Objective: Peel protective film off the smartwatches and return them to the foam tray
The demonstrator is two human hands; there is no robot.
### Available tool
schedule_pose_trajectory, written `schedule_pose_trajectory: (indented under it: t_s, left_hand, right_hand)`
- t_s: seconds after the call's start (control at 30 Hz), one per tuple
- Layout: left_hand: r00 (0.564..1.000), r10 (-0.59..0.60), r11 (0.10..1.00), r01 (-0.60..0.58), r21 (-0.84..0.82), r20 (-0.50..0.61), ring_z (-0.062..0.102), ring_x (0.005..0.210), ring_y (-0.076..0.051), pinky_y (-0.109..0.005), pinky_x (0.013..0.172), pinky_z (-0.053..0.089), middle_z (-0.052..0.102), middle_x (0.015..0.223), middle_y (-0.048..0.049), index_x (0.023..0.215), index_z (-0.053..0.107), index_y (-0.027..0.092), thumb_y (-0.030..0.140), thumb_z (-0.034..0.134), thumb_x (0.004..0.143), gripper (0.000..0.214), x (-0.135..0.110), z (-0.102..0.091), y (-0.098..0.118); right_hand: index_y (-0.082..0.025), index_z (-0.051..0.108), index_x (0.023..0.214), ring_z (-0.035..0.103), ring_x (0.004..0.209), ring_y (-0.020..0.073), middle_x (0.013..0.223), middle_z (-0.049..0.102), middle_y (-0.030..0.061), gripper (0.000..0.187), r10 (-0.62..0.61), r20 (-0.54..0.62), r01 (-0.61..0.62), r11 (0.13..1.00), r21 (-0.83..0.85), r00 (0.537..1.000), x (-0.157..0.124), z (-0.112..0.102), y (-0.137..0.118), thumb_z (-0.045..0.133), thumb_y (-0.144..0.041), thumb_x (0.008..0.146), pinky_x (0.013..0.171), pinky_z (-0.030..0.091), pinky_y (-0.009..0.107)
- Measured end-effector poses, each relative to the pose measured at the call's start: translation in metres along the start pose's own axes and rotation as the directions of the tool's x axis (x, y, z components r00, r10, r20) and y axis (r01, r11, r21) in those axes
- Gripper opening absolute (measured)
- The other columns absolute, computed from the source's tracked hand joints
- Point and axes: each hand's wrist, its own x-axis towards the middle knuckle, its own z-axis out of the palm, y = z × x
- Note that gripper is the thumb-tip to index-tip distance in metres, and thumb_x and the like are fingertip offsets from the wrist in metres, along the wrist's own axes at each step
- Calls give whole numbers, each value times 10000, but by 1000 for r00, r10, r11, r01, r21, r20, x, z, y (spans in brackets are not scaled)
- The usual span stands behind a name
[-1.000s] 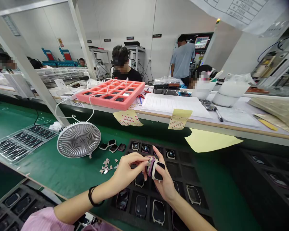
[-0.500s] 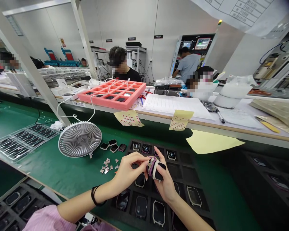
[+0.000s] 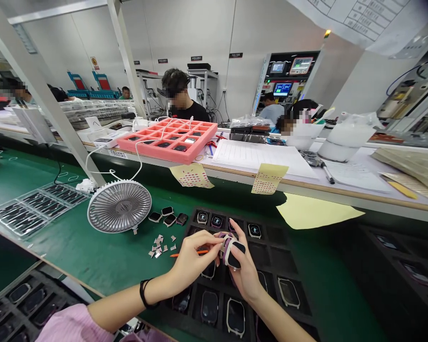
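Observation:
My right hand (image 3: 244,268) grips a small purple and white watch body (image 3: 231,251) with a dark screen, held above a black foam tray (image 3: 271,259). My left hand (image 3: 192,259) pinches at the left edge of that watch body, its fingers closed on a small part I cannot make out. The tray's pockets hold several watch cases and watch faces. A thin orange stick (image 3: 185,254) shows just behind my left hand.
A small white desk fan (image 3: 119,206) stands on the green mat at the left, with loose watch bodies (image 3: 167,217) and small grey scraps (image 3: 160,244) beside it. A pink tray (image 3: 171,140) sits on the raised shelf. Other people work behind it.
My hands stay together on the watch body. The left hand has slid slightly down and right, uncovering the orange stick. A person at the back has moved away.

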Motion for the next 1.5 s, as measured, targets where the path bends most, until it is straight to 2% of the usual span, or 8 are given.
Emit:
schedule_pose_trajectory:
  t_s: [0.27,0.43,0.67,0.87,0.93,1.0,1.1,1.5]
  left_hand:
    - [996,49,999,-49,12,-73,583,659,-109,-219,601,495,603,807,-56,891,732,167,246,592,838,169,-2,10,-3]
    - [993,-70,997,73,-31,98,496,686,-103,-226,640,432,540,761,-24,1260,568,219,297,493,907,370,-9,15,-7]
    - [642,-239,834,520,-184,728,305,342,-33,-136,382,253,539,547,85,1415,-228,249,288,499,915,884,-12,5,-10]
    - [587,-237,925,380,-5,774,484,473,-54,-153,522,413,558,617,69,1410,-241,284,193,485,917,883,-13,-13,-7]
    - [613,-275,947,304,101,741,491,503,-55,-156,528,414,597,701,42,1465,-65,307,238,523,900,818,-8,-31,-11]
    - [740,-310,941,151,303,596,535,602,-70,-164,563,424,640,858,-11,1418,322,283,306,513,903,550,-3,-57,-22]
    - [933,-276,604,-18,797,230,589,778,-122,-216,716,458,629,947,-44,1033,643,175,284,459,919,242,0,-97,-51]
    - [920,-278,347,-170,922,274,598,864,-187,-281,751,470,608,961,-63,961,595,160,303,442,928,212,-10,-124,-96]
  right_hand:
    - [-295,346,1346,586,951,207,1148,583,58,626,-55,-66,53,998,-22,996,-3,2,3,643,-383,802,776,486,319]
    - [-277,390,1304,594,951,212,1108,617,67,598,-30,-189,33,999,10,982,1,2,-2,652,-406,781,785,478,330]
    - [-290,398,1268,606,838,183,1072,624,55,570,-71,-221,81,996,33,973,0,3,-6,653,-416,774,710,485,311]
    - [-331,367,1318,610,817,186,1105,606,52,621,15,-168,-21,999,-38,986,-7,4,0,664,-409,778,705,499,330]
    - [-327,378,1319,607,787,180,1097,606,51,642,64,-186,-74,996,-47,980,-5,5,3,682,-420,761,666,498,314]
    - [-323,382,1321,605,751,172,1075,612,48,643,100,-182,-108,994,-33,978,-3,6,5,682,-427,762,636,491,304]
    - [-327,381,1324,602,715,160,1048,619,38,616,106,-155,-111,994,-24,982,-2,6,6,665,-421,786,620,479,296]
    - [-305,332,1358,592,683,163,1072,617,59,661,166,-94,-169,985,-33,982,-1,8,10,655,-432,796,606,467,319]
